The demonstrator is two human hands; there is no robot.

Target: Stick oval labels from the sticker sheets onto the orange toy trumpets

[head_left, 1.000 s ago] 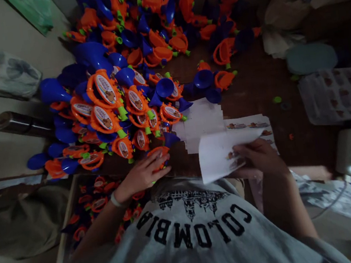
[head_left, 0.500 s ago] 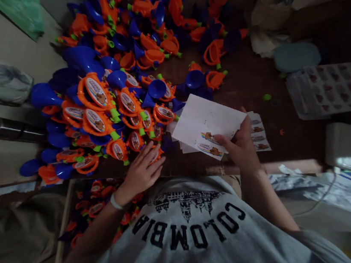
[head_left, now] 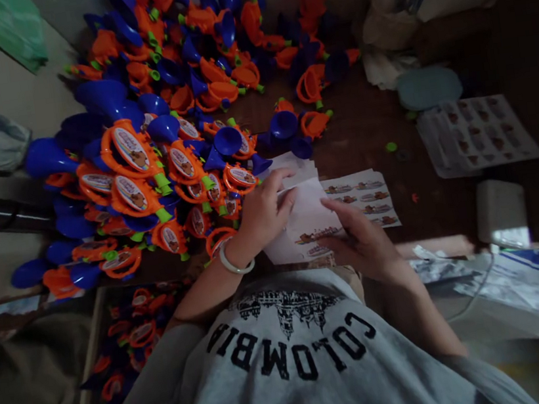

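A heap of orange and blue toy horns (head_left: 157, 144) crowds the far left of the dark table (head_left: 389, 126), its nearest pieces just beside the left hand (head_left: 263, 212). A sticker sheet (head_left: 362, 193) lies flat to the right, another larger sheet (head_left: 476, 131) farther off beside a round lid (head_left: 428, 88). Both hands meet on a white sheet of paper (head_left: 308, 213) near the table's front edge: the left hand pinches its upper edge, the right hand (head_left: 361, 239) grips its lower side. Small printed stickers show along its bottom.
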